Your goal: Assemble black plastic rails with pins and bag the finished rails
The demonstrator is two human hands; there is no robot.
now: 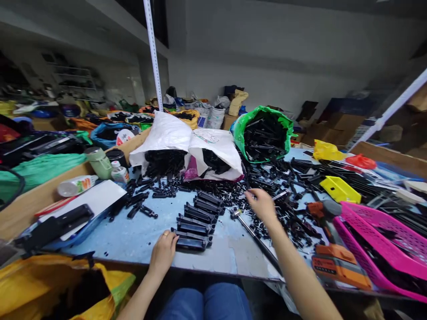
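At the front of the table, several long black plastic bars [196, 216] lie in a slanting row. My left hand [164, 250] has its fingers bent around the left end of the nearest bar [191, 243]. My right hand [262, 204] is over the heap of small black parts and silvery pins [233, 193], its fingertips drawn together; what they pinch is hidden. Below that hand a hammer [255, 240] lies slantwise, head away from me and dark handle toward the table's front edge.
White sacks [171, 133] and a green bag [289, 138] spill black parts at the back. On the right are an orange cordless drill [340, 264], a pink basket [390, 249] and a yellow tray [340, 190]. Bottles [99, 162] stand left; a yellow sack [33, 284] hangs below.
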